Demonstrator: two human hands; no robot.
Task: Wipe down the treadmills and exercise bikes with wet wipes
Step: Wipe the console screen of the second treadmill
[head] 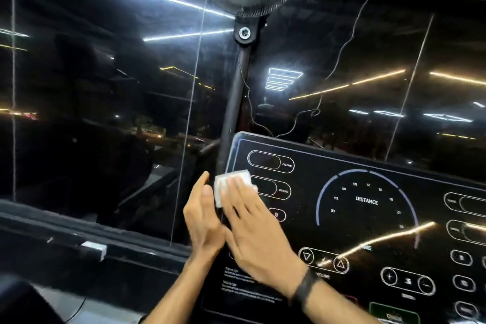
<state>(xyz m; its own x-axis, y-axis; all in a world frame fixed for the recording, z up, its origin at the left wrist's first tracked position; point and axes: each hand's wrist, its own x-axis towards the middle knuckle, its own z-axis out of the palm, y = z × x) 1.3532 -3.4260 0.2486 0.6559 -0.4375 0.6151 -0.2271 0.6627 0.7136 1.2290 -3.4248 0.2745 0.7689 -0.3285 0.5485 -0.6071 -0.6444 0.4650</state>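
the right hand [252, 221] lies flat and open, pressing a white wet wipe [231, 184] under its fingertips on the treadmill screen [368, 218]. the left hand [203, 216] is open beside it, holding nothing. this looks like the wiping step; next, probably slide the wipe toward the far buttons.

The treadmill console [368, 218] is a glossy black panel, tilted, printed with white outlines: a DISTANCE dial in the middle, oval readouts down its left side, round buttons lower right. A folded white wipe [232, 184] lies flat on its upper left corner, pressed there under the right hand [252, 231].
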